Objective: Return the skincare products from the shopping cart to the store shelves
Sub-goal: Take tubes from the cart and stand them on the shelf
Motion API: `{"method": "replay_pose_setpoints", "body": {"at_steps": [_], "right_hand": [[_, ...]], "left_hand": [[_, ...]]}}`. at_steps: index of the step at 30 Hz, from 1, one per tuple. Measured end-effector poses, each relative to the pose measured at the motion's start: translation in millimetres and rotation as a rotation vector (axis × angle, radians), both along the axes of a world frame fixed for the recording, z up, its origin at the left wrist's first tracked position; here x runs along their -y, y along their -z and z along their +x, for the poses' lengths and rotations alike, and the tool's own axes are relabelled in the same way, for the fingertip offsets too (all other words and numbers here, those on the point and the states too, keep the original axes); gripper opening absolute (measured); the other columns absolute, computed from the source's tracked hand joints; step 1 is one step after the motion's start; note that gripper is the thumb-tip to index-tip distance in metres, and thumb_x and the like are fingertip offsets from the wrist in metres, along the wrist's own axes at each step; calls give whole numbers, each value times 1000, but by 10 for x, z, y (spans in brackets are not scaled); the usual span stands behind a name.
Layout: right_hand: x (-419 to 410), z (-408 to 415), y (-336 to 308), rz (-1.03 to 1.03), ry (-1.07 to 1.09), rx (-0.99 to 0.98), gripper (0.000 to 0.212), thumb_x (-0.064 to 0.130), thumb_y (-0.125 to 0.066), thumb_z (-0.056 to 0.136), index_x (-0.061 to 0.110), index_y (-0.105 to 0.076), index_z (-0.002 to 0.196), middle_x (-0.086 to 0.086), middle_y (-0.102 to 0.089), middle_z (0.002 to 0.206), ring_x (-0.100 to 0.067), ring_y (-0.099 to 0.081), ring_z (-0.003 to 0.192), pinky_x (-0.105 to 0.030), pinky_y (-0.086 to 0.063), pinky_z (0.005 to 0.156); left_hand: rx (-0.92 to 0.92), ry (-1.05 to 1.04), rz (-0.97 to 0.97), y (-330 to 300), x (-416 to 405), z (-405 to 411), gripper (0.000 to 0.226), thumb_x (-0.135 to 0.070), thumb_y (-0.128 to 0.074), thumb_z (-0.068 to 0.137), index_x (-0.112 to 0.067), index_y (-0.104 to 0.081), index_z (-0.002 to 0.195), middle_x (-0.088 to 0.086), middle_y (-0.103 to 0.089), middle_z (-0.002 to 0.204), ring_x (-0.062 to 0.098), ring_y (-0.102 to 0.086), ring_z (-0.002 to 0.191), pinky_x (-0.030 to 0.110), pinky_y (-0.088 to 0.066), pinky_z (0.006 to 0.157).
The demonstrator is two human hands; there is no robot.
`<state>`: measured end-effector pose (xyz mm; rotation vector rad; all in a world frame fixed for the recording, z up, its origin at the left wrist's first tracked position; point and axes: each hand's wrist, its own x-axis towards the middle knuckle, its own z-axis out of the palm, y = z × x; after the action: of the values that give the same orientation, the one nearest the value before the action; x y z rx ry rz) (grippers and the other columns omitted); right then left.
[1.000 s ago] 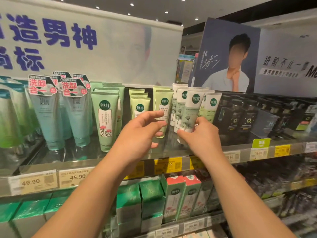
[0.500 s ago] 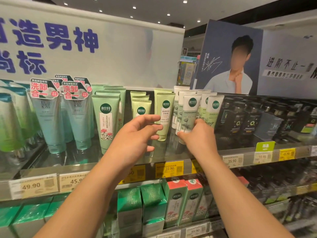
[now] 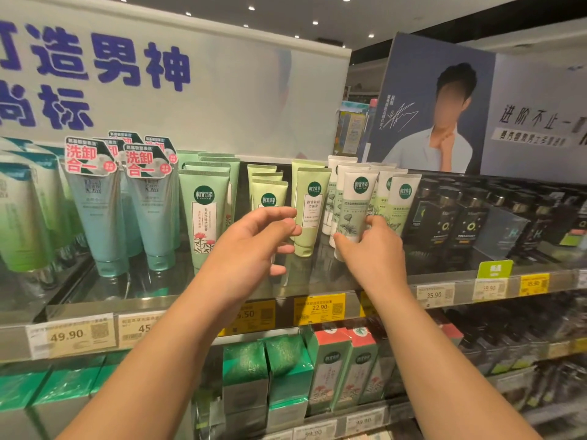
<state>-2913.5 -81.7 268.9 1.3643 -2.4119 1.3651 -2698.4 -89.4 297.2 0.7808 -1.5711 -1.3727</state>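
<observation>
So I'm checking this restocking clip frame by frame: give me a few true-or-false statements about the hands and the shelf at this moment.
1. The right hand grips a white tube with a green leaf print. True.
2. The left hand holds a pale green tube. False: it holds nothing, its fingers loosely spread in front of the pale green tubes.
3. The yellow price tag between the forearms reads 22.90. True.
4. The teal tubes with pink promo tags stand right of the white tubes. False: they stand far to the left.
</observation>
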Motion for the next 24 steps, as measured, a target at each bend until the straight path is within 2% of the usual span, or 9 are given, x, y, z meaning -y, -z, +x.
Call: {"method": "replay_pose_setpoints", "body": {"at_steps": [3,6,11,15,17,20,24], "right_hand": [[-87,19,8,-79,21,4,56,44,-72,90,19,-53,136,1,-64,123,-19,-58,114,-33,-48,88],[-188,80,4,-143,36,50,49,39,-70,92,21,-54,134,4,-57,121,-9,-50,102,-26,-39,85],[-329,244,21,-257,19,97,35,33,-69,93,21,-59,125,4,-59,115,-11,-57,101,-19,-35,83],[-481,391,27,-312,1,75,30,33,-67,95,21,-64,122,8,-59,115,-3,-51,102,-3,-32,77],[-571,469,26,-342,-13,79,25,34,-65,97,22,-66,119,10,-59,114,-1,-52,102,2,-32,80],[-702,599,51,-377,-28,57,18,34,-64,98,25,-66,113,13,-60,111,-1,-55,103,-4,-36,84],[-874,741,113,-379,-41,26,15,36,-63,99,28,-65,111,11,-63,111,0,-59,104,-19,-46,91]], "left_hand": [[-12,34,-29,-15,-32,21,22,-41,-62,99,-37,-69,119,-8,-76,110,18,-71,105,47,-58,89],[-18,64,-41,-20,-78,38,39,-53,-63,84,-38,-69,119,-10,-76,111,17,-71,105,45,-58,89],[-19,102,-51,-15,-139,69,45,-55,-59,79,-38,-68,119,-12,-76,111,15,-71,104,45,-59,89],[-50,121,-39,13,-181,130,46,-54,-60,80,-35,-69,121,-10,-76,113,17,-71,105,41,-58,85],[-65,134,-34,34,-211,171,47,-54,-60,80,-34,-69,121,-9,-76,113,16,-71,105,41,-58,85],[-80,155,-22,73,-257,244,47,-55,-59,80,-34,-68,122,-10,-76,113,16,-72,105,40,-59,84],[-100,186,18,168,-324,329,48,-55,-58,81,-33,-68,122,-8,-76,113,16,-72,105,41,-59,85]]}}
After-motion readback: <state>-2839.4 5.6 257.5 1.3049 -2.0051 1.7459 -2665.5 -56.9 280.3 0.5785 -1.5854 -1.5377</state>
